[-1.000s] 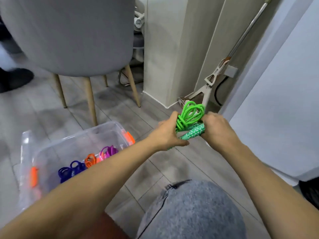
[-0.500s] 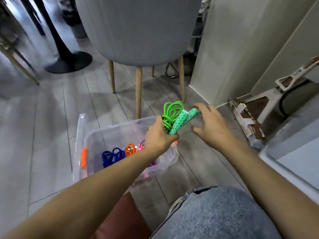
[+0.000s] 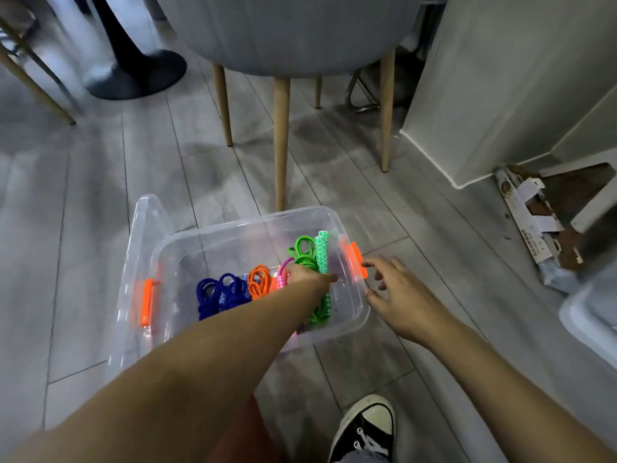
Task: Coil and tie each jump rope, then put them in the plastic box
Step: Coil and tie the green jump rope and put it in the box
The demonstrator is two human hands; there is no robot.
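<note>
My left hand (image 3: pixel 309 278) grips the green jump rope (image 3: pixel 304 252) at the middle of the bundle, where the cord loops meet the patterned handles (image 3: pixel 322 250). It holds the bundle inside the plastic box (image 3: pixel 233 227), at the right end; if it touches the bottom, I cannot tell. I judge the bundle light: the cord is soft and may spring loose, the handles are stiff, so the middle is the safe place to hold. My right hand (image 3: pixel 400 295) holds nothing, fingers spread, just outside the orange latch (image 3: pixel 354 259). The orange rope (image 3: pixel 259 280) and the blue rope (image 3: pixel 220 292) lie beside.
</note>
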